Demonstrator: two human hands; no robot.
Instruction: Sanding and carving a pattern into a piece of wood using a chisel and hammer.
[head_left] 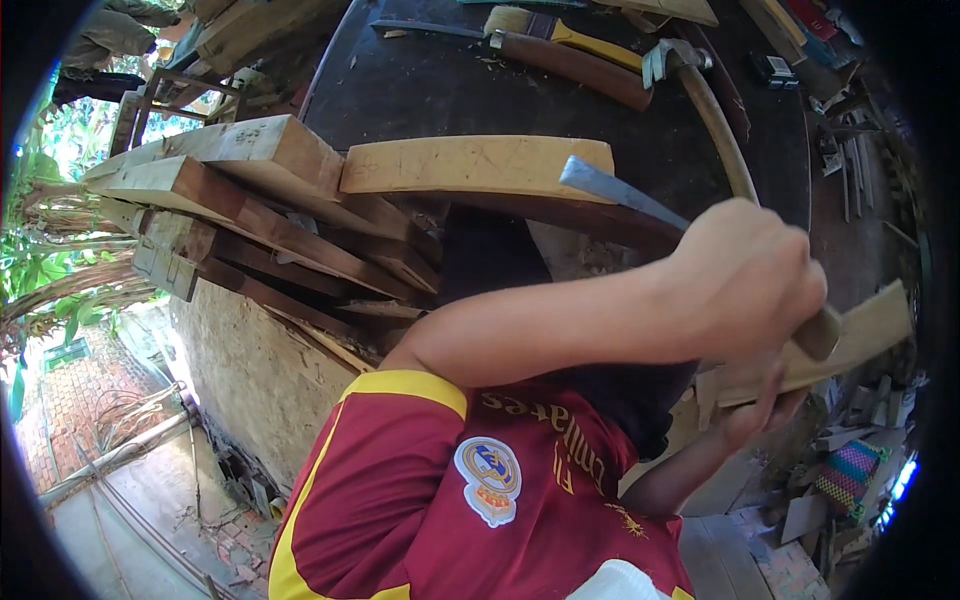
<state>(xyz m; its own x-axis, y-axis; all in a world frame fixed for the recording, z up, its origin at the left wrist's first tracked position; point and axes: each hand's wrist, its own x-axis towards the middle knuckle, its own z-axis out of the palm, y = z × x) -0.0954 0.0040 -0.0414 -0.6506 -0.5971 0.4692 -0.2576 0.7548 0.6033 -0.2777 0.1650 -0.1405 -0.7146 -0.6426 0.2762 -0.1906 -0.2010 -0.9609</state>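
Note:
My left hand [750, 275] is closed round the wooden handle of a hammer [718, 125]. Its metal head is over the dark tabletop, and the rounded handle end sticks out below the fist. A flat metal blade [625, 195], chisel-like, runs up to the same fist; its other end is hidden, so I cannot tell if the fist grips it too. Lower right, my right hand [765, 408] holds a curved, pale piece of wood [860, 335] from beneath, its fingers partly hidden. A thick curved wooden block [480, 165] lies on the table edge beside the blade tip.
On the dark table [430, 95] lie a yellow-handled brush [590, 45] and a wooden-handled tool with a thin blade [570, 68]. Stacked timber boards [250, 190] jut out on the left. Wood offcuts and a woven multicoloured item [850, 475] sit at lower right.

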